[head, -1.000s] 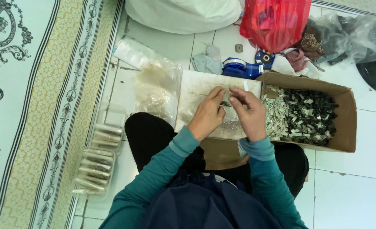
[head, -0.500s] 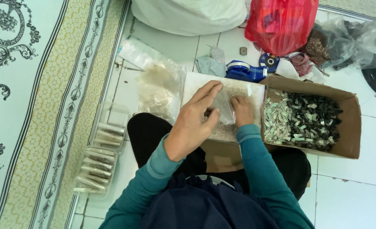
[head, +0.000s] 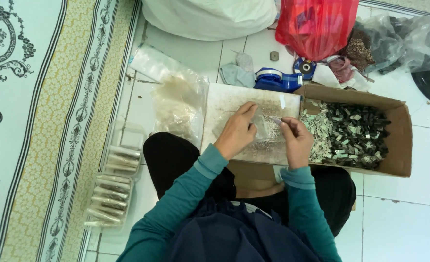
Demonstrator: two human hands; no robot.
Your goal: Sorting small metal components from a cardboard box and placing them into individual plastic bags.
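I sit on the floor with a flat pale board [head: 224,102] across my lap. My left hand [head: 235,132] lies palm down on a small clear plastic bag [head: 266,132] with tiny bits inside, pressing it to the board. My right hand [head: 295,140] pinches the bag's right upper corner between thumb and fingers. Both sleeves are teal. Just right of my right hand stands an open cardboard box [head: 399,140] holding several small dark and pale pieces [head: 346,136].
A clear bag of beige material [head: 178,106] lies left of the board. Several filled small bags [head: 113,189] are lined up by the patterned rug [head: 35,121]. A blue tape dispenser [head: 278,77], a red plastic bag [head: 317,24], a white sack [head: 210,17] and a grey bag [head: 404,41] crowd the far side.
My left hand dropped from fingering the bag together with the right hand to lying flat on it. My right hand shifted right to the bag's corner.
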